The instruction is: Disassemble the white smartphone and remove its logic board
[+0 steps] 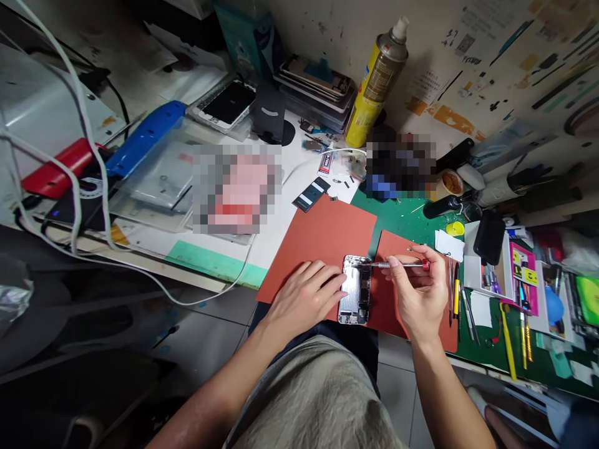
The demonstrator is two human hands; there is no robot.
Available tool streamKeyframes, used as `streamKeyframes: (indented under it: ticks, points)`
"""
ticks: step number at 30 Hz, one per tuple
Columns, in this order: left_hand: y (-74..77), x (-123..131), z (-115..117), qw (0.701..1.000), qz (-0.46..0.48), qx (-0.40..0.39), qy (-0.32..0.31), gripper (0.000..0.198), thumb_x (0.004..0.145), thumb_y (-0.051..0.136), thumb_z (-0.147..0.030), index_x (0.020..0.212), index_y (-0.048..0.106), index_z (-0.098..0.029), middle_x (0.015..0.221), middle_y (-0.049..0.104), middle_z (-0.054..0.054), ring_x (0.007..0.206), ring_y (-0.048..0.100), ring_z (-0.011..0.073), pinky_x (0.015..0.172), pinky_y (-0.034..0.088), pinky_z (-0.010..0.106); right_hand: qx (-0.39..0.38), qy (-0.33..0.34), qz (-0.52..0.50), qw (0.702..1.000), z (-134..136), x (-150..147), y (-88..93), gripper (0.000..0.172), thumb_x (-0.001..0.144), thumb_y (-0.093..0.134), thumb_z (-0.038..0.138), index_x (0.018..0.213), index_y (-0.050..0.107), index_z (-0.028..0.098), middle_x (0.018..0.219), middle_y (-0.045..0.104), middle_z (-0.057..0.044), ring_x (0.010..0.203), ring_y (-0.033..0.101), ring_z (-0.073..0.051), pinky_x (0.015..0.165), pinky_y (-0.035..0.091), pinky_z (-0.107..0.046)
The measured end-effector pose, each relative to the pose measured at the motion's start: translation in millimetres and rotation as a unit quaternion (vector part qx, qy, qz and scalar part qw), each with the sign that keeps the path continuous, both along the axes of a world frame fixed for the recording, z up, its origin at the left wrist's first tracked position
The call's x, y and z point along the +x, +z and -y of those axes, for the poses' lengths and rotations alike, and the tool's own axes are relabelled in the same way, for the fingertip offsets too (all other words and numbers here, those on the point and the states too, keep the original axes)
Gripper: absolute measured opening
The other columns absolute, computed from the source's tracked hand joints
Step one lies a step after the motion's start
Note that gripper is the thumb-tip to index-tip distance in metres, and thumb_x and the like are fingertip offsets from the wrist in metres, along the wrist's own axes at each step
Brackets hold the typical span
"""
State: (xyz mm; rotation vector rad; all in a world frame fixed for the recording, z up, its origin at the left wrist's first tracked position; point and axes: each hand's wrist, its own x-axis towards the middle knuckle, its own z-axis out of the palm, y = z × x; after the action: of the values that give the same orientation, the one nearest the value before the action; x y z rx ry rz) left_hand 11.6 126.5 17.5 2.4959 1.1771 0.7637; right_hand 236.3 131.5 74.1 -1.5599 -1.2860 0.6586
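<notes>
An opened phone [350,299], its silver inside showing, lies on a reddish-brown mat [322,231] at the bench's front edge. My left hand [311,290] rests flat with its fingers stretched out, fingertips touching the phone's left side. Between the thumb and fingers of my right hand [416,293] is a slim screwdriver [386,265] with a red end cap. It lies nearly level, and its tip reaches the upper part of the phone. What exactly the tip touches is too small to make out.
Beyond the mat lie a dark battery [311,193] and small loose parts. A yellow spray can [377,81] stands at the back. Tweezers and a yellow tool [508,343] lie to the right, beside trays. White cables [75,187] hang at left.
</notes>
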Motion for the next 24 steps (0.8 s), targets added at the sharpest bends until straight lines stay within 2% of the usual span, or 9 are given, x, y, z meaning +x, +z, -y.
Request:
streamKeyframes:
  ticks: [3,8,15,24]
  points:
    - [-0.4,0.1,-0.7,1.0,0.0,-0.002,0.001,0.021,0.109,0.06,-0.032,0.123,0.068,-0.019,0.115,0.074,0.008,0.1,0.062,0.0258,0.088,0.049,0.042,0.024,0.026,0.064,0.997,-3.8,-4.9,-4.3,0.036,0.101,0.072,0.036,0.131,0.055,0.026,0.103,0.08,-0.005,0.087,0.08,-0.021,0.082,0.068,-0.037]
    - [-1.5,0.1,-1.3,1.0,0.0,-0.005,0.001,0.022,0.108,0.061,-0.032,0.124,0.068,-0.018,0.116,0.074,0.008,0.101,0.062,0.0259,0.089,0.049,0.043,0.042,0.085,0.13,0.987,-10.1,-7.9,-8.5,0.033,0.105,0.065,0.031,0.135,0.053,0.025,0.106,0.08,-0.007,0.095,0.08,-0.021,0.083,0.068,-0.036]
    - [-1.4,0.7,-1.6,1.0,0.001,-0.005,0.002,0.022,0.109,0.06,-0.033,0.122,0.068,-0.018,0.115,0.074,0.008,0.101,0.062,0.0256,0.089,0.049,0.043,0.06,0.113,0.177,0.976,-15.1,-11.8,-8.5,0.03,0.107,0.062,0.028,0.135,0.052,0.024,0.106,0.08,-0.007,0.095,0.08,-0.02,0.081,0.068,-0.033]
    - [-0.9,0.0,0.1,1.0,-0.002,-0.002,0.006,0.022,0.108,0.06,-0.032,0.122,0.068,-0.017,0.113,0.074,0.008,0.101,0.063,0.0257,0.09,0.049,0.043,0.098,0.136,0.216,0.962,-16.6,-16.5,-10.4,0.032,0.107,0.062,0.023,0.138,0.052,0.024,0.101,0.078,-0.004,0.089,0.08,-0.018,0.073,0.066,-0.028]
